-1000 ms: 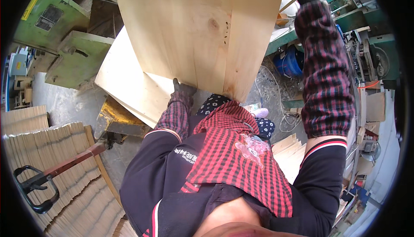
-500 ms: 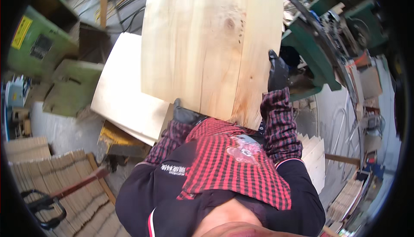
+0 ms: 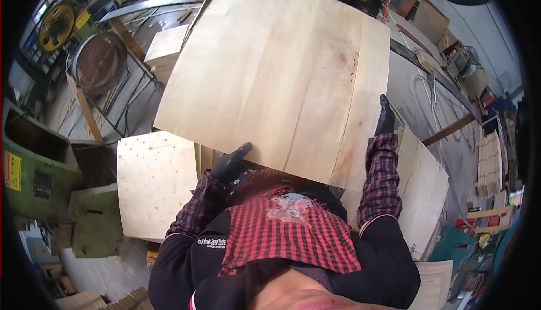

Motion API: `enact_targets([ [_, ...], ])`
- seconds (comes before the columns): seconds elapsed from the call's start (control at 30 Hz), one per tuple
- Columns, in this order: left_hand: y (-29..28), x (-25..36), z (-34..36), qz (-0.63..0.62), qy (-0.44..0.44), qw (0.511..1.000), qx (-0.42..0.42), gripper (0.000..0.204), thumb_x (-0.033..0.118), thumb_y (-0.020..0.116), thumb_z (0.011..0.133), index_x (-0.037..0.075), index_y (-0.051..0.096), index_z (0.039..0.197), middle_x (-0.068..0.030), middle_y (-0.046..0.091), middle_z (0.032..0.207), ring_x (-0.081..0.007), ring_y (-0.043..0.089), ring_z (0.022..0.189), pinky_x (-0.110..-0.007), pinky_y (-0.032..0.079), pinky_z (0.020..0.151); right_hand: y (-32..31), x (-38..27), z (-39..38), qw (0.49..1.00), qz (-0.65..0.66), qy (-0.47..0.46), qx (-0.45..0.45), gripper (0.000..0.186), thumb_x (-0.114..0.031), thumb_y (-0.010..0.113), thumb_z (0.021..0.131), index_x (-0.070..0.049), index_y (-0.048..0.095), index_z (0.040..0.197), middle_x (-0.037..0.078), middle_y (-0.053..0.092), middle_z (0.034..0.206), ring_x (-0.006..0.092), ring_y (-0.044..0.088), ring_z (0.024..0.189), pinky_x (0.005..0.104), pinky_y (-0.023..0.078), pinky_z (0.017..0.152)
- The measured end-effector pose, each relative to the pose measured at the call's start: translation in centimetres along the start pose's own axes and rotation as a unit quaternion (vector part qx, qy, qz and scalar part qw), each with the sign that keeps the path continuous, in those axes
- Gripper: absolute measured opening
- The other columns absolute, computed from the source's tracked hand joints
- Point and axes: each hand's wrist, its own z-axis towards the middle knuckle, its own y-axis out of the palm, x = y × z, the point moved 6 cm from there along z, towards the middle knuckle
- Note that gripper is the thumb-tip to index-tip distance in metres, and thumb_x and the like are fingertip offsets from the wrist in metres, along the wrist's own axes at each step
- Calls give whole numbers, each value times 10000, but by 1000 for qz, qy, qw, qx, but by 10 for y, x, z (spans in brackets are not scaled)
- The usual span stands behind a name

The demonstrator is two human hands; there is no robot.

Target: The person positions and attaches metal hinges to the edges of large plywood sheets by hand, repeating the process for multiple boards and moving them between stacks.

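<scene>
A large, pale wooden panel [image 3: 270,79] with a knot and a row of dark specks spreads out in front of me. My left hand [image 3: 230,162], in a black glove, grips its near edge with the thumb on top; the fingers underneath are hidden. On the panel's right edge my right hand [image 3: 385,117], also gloved in black, is closed with its thumb showing. Below and left of the panel lies a speckled pale board [image 3: 158,183]. More light boards [image 3: 420,186] lie beside my right forearm.
A green machine [image 3: 34,163] stands at the left. Behind it are a yellow wheel [image 3: 56,27] and a brown round disc [image 3: 100,63]. A stack of small boards [image 3: 166,48] sits beyond the panel's left edge. Metal framing [image 3: 434,79] runs along the right, near stacked wood strips [image 3: 489,163].
My view has swung to the right, with the machine now farther left. Both hands still hold the panel. The speckled board and the boards at my right show more fully.
</scene>
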Motion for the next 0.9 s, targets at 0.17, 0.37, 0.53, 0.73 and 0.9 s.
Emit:
enact_targets([
  [0.17,53,66,38,-224,-236,945,-15,529,373,473,922,-14,416,1279,-213,646,942,-292,645,845,-350,502,792,-23,40,65,989,116,73,-61,563,-390,523,892,7,472,1289,97,443,1351,169,374,1257,308,254,1063],
  [0.37,75,86,56,-224,-193,955,-12,600,399,435,926,49,270,1385,-231,657,919,-246,651,755,-304,502,658,-43,4,63,990,26,-62,-126,452,-274,410,962,-10,412,1328,73,439,1346,181,391,1252,298,268,1066],
  [0.53,96,113,58,-342,-213,914,43,344,321,499,920,52,509,1133,-147,646,917,-289,650,687,-408,541,628,-80,-33,-59,981,69,1,-184,431,-264,411,961,-21,416,1317,88,506,1257,184,490,1149,314,416,934],
  [0.73,111,122,73,-187,-107,976,-3,391,348,479,927,48,472,1178,-138,640,880,-284,643,663,-392,540,586,-107,-12,-129,953,246,175,-34,444,-314,460,938,-67,445,1307,60,561,1185,184,572,1017,322,493,776],
  [0.9,102,131,69,-212,-74,974,33,430,342,472,933,30,435,1227,-123,628,930,-275,642,743,-391,541,657,-90,-14,-117,961,266,74,-3,401,-330,483,927,-75,495,1236,47,620,1019,157,626,819,260,505,583],
])
